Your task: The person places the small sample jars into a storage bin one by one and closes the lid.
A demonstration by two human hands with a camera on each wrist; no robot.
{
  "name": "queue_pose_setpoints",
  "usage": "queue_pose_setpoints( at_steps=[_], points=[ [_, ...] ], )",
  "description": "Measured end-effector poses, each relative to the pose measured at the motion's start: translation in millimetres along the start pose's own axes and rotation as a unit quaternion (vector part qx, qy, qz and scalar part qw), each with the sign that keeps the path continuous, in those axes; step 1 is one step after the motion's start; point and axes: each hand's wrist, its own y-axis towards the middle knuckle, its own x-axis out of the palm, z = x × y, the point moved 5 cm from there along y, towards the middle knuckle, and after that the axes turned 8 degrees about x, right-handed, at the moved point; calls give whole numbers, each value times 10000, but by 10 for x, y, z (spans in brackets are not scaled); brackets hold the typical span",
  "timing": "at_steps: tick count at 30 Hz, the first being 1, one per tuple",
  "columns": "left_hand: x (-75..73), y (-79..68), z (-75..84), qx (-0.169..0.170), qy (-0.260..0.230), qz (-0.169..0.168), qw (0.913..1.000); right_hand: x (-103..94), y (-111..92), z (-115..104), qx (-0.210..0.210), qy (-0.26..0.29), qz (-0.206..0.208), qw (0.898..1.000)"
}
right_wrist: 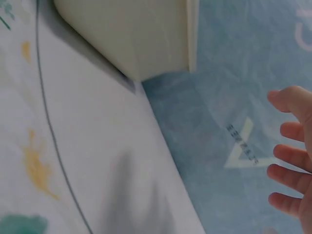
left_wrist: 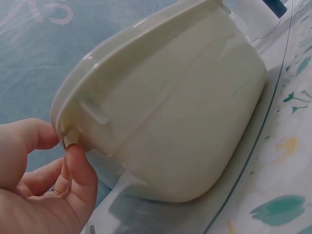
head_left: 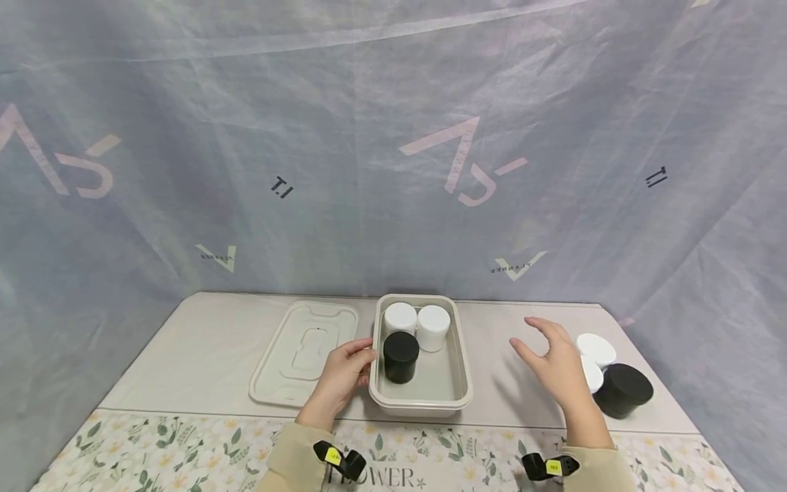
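A cream plastic bin [head_left: 421, 403] stands at mid-table in the head view. Two white-lidded jars, one at the back left [head_left: 400, 317] and one beside it [head_left: 433, 328], share it with a black jar [head_left: 400, 359] in front. My left hand [head_left: 341, 372] pinches the bin's left rim between thumb and fingers, as the left wrist view shows at the bin's edge [left_wrist: 87, 83]. Over the table to the right, my right hand [head_left: 556, 362] is raised with fingers and thumb spread, holding nothing. The right wrist view shows those parted fingers [right_wrist: 290, 158] apart from the bin.
A flat cream lid [head_left: 307, 352] lies left of the bin, partly behind the left hand. Beyond the right hand, two white jars [head_left: 596, 348] and a black jar [head_left: 626, 389] sit close together. A grey-blue cloth [head_left: 344, 137] hangs behind the table; a floral mat [head_left: 203, 451] covers its front.
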Motion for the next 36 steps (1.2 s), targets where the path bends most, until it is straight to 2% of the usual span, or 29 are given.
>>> queue_pose_setpoints(
  at_steps=[9, 19, 26, 36],
  points=[
    [-1, -9, 17, -9, 57, 56, 10000, -269, 26, 242, 513, -489, -220, 9972],
    [-3, -7, -1, 10, 109, -64, 9999, -465, -24, 498, 1025, -899, -755, 9878],
    [-5, 6, -14, 9, 82, -55, 10000, -490, -45, 512, 1075, -996, -972, 9844],
    [0, -4, 0, 30, 98, -65, 9999, -441, -49, 471, 917, -995, -1094, 9847]
  ],
)
